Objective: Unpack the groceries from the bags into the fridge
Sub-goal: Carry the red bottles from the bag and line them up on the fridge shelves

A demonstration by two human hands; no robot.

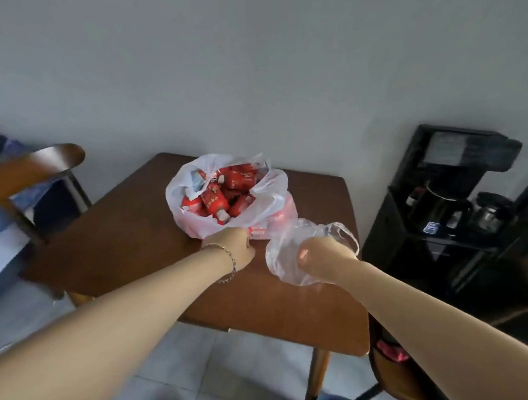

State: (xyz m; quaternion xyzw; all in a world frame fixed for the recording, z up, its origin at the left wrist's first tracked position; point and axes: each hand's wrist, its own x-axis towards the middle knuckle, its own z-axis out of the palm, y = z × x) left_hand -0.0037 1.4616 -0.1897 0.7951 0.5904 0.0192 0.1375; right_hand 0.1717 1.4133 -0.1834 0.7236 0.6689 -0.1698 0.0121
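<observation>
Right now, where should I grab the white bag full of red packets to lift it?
Probably by the handle flaps at its top rim, coming straight down from above. The white plastic bag sits mouth-up on the wooden table, heaped with red packets, so gathering both flaps together should close it. Its thin sides would likely sag and spill them.

We find nothing we can read with certainty. On the brown wooden table [129, 237], the red packets [216, 198] inside the white plastic bag [269, 200] bear blurred white marks. A red strip [258, 231] at the bag's near edge shows illegible white letters. Right of the table, the blue-and-white label [431, 227] on the black kettle [440, 209] is unreadable too.
</observation>
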